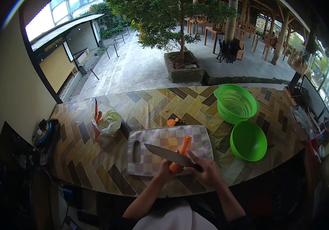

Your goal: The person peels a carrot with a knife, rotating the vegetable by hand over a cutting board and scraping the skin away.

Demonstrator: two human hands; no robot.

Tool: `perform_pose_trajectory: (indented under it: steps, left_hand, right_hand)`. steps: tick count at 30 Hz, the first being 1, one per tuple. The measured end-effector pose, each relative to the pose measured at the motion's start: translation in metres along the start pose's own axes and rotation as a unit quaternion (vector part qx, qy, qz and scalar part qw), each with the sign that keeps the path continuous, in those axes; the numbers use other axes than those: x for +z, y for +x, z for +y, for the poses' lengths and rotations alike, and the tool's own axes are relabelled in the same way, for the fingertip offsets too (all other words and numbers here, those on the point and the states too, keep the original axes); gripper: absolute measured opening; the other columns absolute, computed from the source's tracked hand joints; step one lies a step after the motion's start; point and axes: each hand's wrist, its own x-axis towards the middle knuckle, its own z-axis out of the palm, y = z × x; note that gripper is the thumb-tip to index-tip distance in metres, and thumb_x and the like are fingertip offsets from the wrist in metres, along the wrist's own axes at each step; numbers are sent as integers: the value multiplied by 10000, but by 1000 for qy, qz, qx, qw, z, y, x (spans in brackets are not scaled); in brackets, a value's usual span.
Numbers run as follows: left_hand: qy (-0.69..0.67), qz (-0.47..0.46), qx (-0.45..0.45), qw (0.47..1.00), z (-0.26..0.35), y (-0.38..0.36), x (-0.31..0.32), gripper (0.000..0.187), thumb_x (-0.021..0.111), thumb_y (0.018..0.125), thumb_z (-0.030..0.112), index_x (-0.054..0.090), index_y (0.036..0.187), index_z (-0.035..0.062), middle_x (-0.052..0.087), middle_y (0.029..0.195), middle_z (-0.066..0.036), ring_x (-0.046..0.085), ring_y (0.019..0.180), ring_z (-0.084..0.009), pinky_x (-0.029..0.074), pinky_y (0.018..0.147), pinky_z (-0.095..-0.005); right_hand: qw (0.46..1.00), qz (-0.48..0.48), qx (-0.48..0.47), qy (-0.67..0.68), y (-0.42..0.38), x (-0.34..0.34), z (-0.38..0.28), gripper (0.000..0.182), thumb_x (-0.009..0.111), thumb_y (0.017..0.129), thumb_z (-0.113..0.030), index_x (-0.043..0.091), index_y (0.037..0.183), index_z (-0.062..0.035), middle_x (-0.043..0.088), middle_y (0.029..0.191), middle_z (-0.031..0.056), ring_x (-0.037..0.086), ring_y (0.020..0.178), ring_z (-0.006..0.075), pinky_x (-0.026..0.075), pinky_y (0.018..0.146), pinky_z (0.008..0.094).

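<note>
My left hand [165,172] is closed round the lower end of an orange carrot [185,145], which points up and away over the checkered cutting board [149,133]. In my right hand [207,172] is the handle of a large knife [165,153]. Its blade points to the upper left and crosses in front of the carrot; whether it touches the carrot cannot be made out. Beyond the board's far edge lie small orange carrot pieces [171,122].
A plastic bag with a pale green vegetable [111,119] and carrots [96,111] stands left of the board. To the right are a green colander [236,103] and a green bowl [248,141]. Cluttered items [306,119] sit at the table's far right.
</note>
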Motion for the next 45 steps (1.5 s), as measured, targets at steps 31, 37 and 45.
perform_pose_trajectory:
  steps: [31,37,45]
  left_hand:
    - [66,-21,-12,998,0,-1,-10,385,552,937,338,529,1221,80,609,1026,-70,634,849,-169,532,670,-293]
    - [52,-39,-16,998,1,0,-10,348,544,937,275,490,1216,74,569,1043,-87,617,846,-174,540,681,-305]
    - [60,-6,-8,998,-1,1,-11,390,531,942,332,533,1205,44,611,987,-92,629,811,-185,528,641,-297]
  right_hand:
    - [999,20,-31,26,9,8,2,575,683,886,-279,480,1423,-257,713,884,110,687,751,299,523,680,368]
    - [999,-6,-30,17,12,-2,1,571,661,901,-303,458,1434,-287,708,892,129,677,763,331,524,691,385]
    - [999,-14,-31,18,10,-2,10,584,659,900,-338,433,1437,-350,702,904,136,671,775,351,524,690,402]
